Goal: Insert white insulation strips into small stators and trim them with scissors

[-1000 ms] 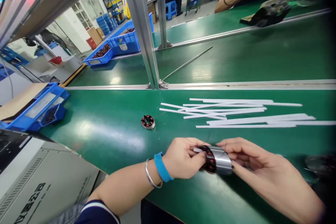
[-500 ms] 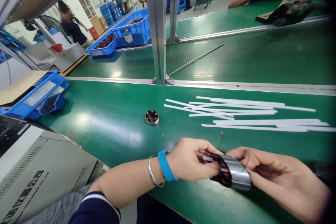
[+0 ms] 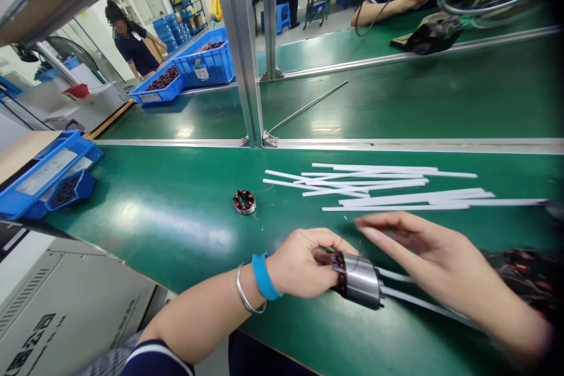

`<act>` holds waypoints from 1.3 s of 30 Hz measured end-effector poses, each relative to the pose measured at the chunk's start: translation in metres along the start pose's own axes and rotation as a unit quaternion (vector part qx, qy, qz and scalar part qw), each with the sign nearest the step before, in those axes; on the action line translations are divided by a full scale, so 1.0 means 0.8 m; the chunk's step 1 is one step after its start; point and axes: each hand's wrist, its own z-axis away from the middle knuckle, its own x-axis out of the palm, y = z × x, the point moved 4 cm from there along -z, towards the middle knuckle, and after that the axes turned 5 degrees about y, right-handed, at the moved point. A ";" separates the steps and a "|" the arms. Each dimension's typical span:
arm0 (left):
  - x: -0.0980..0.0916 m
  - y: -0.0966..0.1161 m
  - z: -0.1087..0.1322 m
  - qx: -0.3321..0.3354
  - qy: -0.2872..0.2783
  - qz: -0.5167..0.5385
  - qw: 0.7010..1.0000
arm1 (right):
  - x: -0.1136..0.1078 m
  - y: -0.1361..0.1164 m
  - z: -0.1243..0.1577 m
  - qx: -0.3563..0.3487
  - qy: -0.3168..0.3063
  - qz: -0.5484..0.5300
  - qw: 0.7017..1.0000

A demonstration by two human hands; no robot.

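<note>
My left hand grips a motor stator, a steel cylinder with dark and copper windings at its left end. Two white strips stick out from its right end and run under my right hand. My right hand is open with fingers stretched out, just right of the stator and below a loose group of white strips on the green bench. A smaller ring-shaped stator with thin wire ends lies to the left of those strips.
Dark wound parts sit at the right edge, partly hidden by my forearm. Blue bins stand at the left. A metal post rises from the bench rail, with a thin rod behind. Co-workers are across and at the back.
My right hand has let go of the stator and moved up toward the loose strips, fingers opened. White strips now show from the stator's right end. The view has shifted slightly.
</note>
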 end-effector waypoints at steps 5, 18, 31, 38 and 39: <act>0.002 -0.006 -0.002 -0.078 -0.051 0.025 0.995 | 0.025 0.015 -0.012 -0.082 0.053 0.160 0.982; -0.024 0.010 -0.024 -0.082 0.075 0.066 0.992 | -0.019 -0.018 0.003 -0.067 0.007 -0.014 0.998; -0.010 0.008 -0.012 -0.081 -0.002 0.034 0.996 | -0.003 -0.026 0.014 0.059 0.019 -0.131 0.989; -0.009 0.000 -0.013 -0.011 0.071 -0.050 0.996 | 0.010 -0.019 0.018 0.103 -0.020 -0.131 0.986; -0.009 0.000 -0.012 -0.004 0.070 -0.051 0.996 | 0.010 -0.019 0.017 0.105 -0.022 -0.132 0.985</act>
